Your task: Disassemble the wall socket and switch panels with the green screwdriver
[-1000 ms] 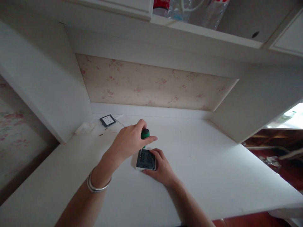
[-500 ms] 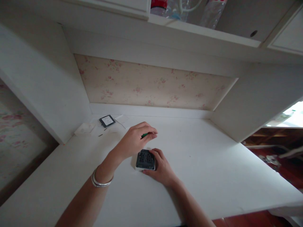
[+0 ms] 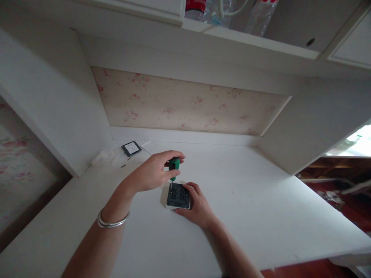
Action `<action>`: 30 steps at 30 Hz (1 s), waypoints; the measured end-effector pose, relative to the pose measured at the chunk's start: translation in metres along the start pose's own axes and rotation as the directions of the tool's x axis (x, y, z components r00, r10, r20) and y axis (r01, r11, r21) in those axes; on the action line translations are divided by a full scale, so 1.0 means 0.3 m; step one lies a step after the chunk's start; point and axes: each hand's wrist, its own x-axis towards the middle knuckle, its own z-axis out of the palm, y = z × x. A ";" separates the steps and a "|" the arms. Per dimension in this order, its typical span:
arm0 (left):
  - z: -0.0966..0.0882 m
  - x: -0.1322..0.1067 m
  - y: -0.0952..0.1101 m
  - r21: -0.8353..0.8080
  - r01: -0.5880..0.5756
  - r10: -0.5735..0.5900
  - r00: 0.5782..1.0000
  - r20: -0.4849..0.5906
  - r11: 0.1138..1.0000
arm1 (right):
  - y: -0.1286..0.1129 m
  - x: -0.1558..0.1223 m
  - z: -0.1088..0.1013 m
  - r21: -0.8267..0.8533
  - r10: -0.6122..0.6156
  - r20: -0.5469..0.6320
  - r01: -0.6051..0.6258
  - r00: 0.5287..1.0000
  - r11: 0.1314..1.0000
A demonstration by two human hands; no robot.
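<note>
My left hand (image 3: 152, 172) is closed round the green handle of a small screwdriver (image 3: 174, 165), held upright with its tip on the top left part of a dark square socket module (image 3: 178, 196). The module lies face down on the white desk (image 3: 261, 216). My right hand (image 3: 198, 204) lies beside the module on its right, fingers pressed against its edge and holding it still. A silver bangle (image 3: 111, 222) sits on my left wrist.
At the back left of the desk lie a second dark-framed socket plate (image 3: 131, 148), a white plastic cover (image 3: 102, 156) and some small loose bits. White side walls enclose the desk. A shelf overhead carries plastic bottles (image 3: 261, 15).
My left hand turned the screwdriver: its handle was hidden under the fingers half a second ago and shows upright again now. The left forearm has drawn back slightly. My right hand and the module stayed put.
</note>
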 end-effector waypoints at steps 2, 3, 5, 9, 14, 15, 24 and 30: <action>0.010 0.009 -0.009 0.077 -0.007 0.014 0.995 -0.098 0.997 | -0.001 0.000 0.000 0.000 -0.004 -0.002 0.004 1.000 1.000; 0.020 0.015 -0.013 0.124 -0.013 0.031 0.990 -0.141 0.992 | -0.001 0.000 0.000 0.000 -0.009 -0.006 0.009 1.000 1.000; 0.047 0.027 -0.021 0.186 -0.026 0.065 0.976 -0.209 0.982 | -0.002 0.001 0.001 -0.002 -0.015 -0.009 0.015 1.000 1.000; 0.121 0.051 -0.031 0.078 -0.038 0.062 0.945 -0.321 0.996 | -0.005 0.003 0.000 -0.004 -0.020 -0.001 0.020 1.000 1.000; 0.167 0.062 -0.033 -0.280 -0.030 -0.046 0.965 -0.259 0.960 | -0.005 0.002 -0.002 -0.002 -0.021 0.001 0.021 1.000 1.000; 0.165 0.061 -0.035 -0.300 -0.014 -0.061 0.969 -0.241 0.954 | -0.003 0.001 -0.002 -0.003 -0.024 0.000 0.024 1.000 1.000; 0.108 0.047 -0.084 -0.656 0.054 -0.102 0.994 -0.034 0.753 | 0.010 0.001 0.004 -0.005 -0.015 -0.002 0.015 1.000 1.000; 0.094 0.043 -0.066 -0.629 0.093 -0.130 0.991 -0.012 0.772 | 0.010 -0.001 0.005 0.002 -0.027 -0.015 0.027 1.000 1.000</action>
